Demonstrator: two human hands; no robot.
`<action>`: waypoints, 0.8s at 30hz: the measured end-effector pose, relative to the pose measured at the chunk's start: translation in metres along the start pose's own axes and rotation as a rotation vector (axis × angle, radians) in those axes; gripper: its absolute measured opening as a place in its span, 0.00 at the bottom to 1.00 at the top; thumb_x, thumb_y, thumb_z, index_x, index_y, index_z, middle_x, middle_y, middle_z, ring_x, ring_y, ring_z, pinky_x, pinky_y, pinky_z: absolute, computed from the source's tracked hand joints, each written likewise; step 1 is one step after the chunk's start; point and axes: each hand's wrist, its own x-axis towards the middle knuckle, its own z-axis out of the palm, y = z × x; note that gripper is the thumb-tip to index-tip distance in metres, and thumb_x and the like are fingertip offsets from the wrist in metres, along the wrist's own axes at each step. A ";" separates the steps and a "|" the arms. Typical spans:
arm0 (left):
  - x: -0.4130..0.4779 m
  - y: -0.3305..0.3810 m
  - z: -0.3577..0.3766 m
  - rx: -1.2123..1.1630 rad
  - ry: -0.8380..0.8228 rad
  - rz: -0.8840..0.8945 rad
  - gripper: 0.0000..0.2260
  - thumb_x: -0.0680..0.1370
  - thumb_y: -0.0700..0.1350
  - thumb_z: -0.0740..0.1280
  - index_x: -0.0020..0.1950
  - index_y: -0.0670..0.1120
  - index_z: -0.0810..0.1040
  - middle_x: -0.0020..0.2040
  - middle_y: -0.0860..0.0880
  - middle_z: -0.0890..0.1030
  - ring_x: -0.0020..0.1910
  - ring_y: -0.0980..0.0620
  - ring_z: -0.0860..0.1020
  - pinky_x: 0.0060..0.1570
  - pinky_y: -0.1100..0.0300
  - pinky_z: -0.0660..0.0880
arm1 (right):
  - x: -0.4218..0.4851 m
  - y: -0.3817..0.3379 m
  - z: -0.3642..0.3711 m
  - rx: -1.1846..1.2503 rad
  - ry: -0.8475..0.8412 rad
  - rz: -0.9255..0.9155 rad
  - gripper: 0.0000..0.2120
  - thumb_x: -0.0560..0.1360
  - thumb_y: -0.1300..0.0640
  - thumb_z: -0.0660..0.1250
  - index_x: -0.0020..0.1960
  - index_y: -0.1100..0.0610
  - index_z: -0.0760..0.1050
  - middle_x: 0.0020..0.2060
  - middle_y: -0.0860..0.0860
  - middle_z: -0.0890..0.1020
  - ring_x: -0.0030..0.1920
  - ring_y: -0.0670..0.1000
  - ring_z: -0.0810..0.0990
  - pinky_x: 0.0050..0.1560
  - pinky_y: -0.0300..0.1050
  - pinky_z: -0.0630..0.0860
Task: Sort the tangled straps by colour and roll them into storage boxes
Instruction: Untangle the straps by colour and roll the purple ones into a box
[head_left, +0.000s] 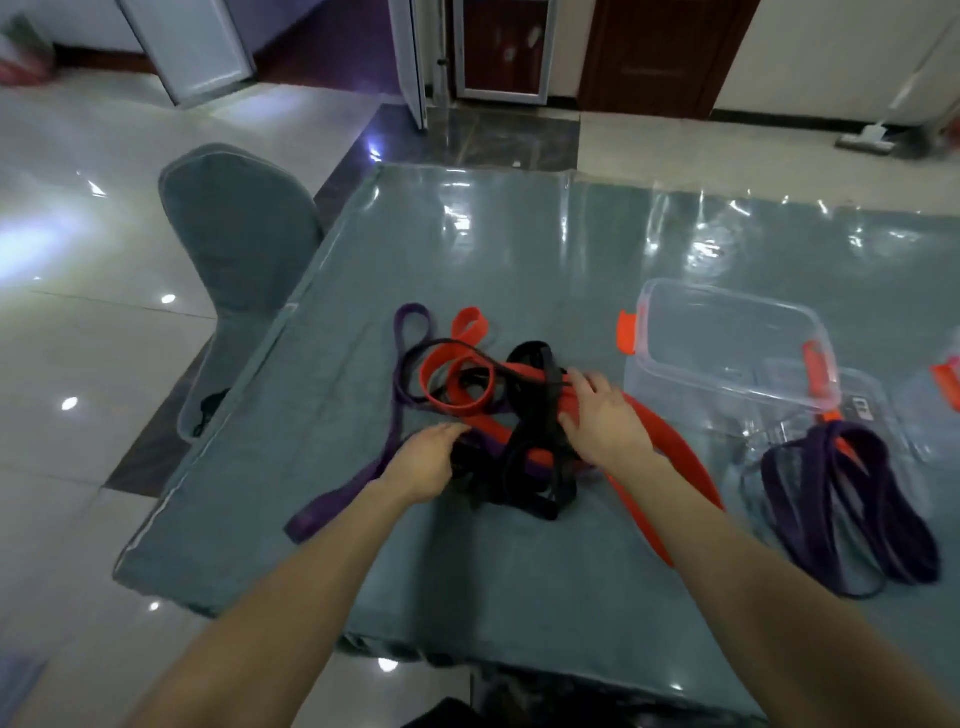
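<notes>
At frame centre, a tangle of straps (462, 387) is spread on the table (467, 249). The right hand (597, 415) is laid on it, fingers straight. The left hand (426, 460) is set against its lower-left edge; its grip cannot be told. A clear storage box (727, 332) is seen at centre right.

The room is dim and looks a bit blue. White spots of glare sit on the shiny floor (78, 291) at the left, maybe from lamps above. The clear cover (701, 244) on the table (467, 582) has bright streaks at its far side. Shadows are soft and faint. The left hand (423, 465), the right hand (605, 421) and the straps (519, 441) look a little smeared. The far doors (654, 52) are fuzzy. The clear box (727, 338) is pale and hard to make out. Straight lines bend near the edges.
</notes>
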 end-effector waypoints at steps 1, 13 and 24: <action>0.005 0.003 0.005 -0.004 0.027 -0.022 0.27 0.84 0.34 0.61 0.84 0.46 0.68 0.80 0.43 0.74 0.78 0.42 0.72 0.78 0.52 0.65 | -0.006 0.000 0.004 -0.036 0.060 -0.087 0.33 0.83 0.51 0.68 0.85 0.54 0.63 0.81 0.57 0.68 0.80 0.62 0.67 0.78 0.60 0.66; 0.014 0.035 0.025 0.206 0.191 0.003 0.12 0.80 0.60 0.73 0.57 0.54 0.84 0.61 0.49 0.74 0.65 0.46 0.71 0.68 0.49 0.67 | -0.039 0.038 0.040 -0.011 -0.185 -0.282 0.23 0.87 0.40 0.59 0.76 0.49 0.74 0.86 0.45 0.60 0.82 0.52 0.65 0.83 0.57 0.58; -0.036 0.097 -0.184 -1.125 0.536 0.208 0.11 0.85 0.37 0.61 0.44 0.47 0.71 0.31 0.53 0.71 0.34 0.53 0.67 0.42 0.57 0.67 | -0.030 0.023 -0.023 0.243 -0.116 -0.108 0.19 0.89 0.53 0.55 0.73 0.60 0.75 0.72 0.59 0.78 0.73 0.63 0.76 0.73 0.59 0.71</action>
